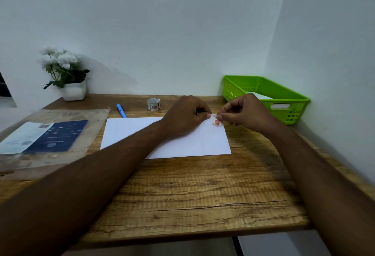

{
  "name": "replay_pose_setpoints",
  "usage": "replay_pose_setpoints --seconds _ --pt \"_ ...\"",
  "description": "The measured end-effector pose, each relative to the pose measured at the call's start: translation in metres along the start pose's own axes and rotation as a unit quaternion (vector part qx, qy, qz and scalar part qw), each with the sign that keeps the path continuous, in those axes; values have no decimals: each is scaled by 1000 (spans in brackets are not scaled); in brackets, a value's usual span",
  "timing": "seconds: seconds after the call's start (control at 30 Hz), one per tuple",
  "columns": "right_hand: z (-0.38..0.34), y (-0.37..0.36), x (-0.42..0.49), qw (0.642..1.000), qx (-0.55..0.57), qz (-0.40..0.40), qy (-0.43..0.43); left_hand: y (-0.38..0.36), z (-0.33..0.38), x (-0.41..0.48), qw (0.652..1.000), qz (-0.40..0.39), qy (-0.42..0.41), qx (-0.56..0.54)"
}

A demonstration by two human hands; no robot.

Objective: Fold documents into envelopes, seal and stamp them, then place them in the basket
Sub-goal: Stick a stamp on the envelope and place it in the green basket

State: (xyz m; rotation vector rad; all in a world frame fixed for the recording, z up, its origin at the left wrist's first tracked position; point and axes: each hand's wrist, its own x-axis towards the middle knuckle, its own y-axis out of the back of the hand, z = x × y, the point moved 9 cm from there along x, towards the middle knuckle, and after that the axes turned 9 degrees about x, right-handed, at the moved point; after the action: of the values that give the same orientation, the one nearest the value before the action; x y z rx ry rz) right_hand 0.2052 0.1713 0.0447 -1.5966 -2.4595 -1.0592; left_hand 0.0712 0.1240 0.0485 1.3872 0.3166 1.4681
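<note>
A white envelope (182, 140) lies flat in the middle of the wooden desk (192, 195). At its far right corner sits a small stamp (216, 121) with a red picture. My left hand (186, 115) rests on the envelope's upper edge, thumb tip touching the stamp's left side. My right hand (245, 111) pinches the stamp's upper right edge between thumb and forefinger. A green plastic basket (284, 97) stands at the back right corner with white paper inside.
A roll of stamps (153, 104) stands behind the envelope, a blue pen (121, 110) to its left. A clear plastic sleeve with a blue printed sheet (46, 136) lies at the left. A white pot of white flowers (67, 75) sits back left.
</note>
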Motion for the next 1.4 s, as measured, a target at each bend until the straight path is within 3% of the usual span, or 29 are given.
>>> replay_pose_setpoints --seconds 0.97,1.4 --pt "-3 -15 0 998 11 -64 27 1 -2 1 1000 -2 -13 21" --pt "-4 -16 1 998 -9 -49 33 -1 -3 0 1000 -6 -2 8"
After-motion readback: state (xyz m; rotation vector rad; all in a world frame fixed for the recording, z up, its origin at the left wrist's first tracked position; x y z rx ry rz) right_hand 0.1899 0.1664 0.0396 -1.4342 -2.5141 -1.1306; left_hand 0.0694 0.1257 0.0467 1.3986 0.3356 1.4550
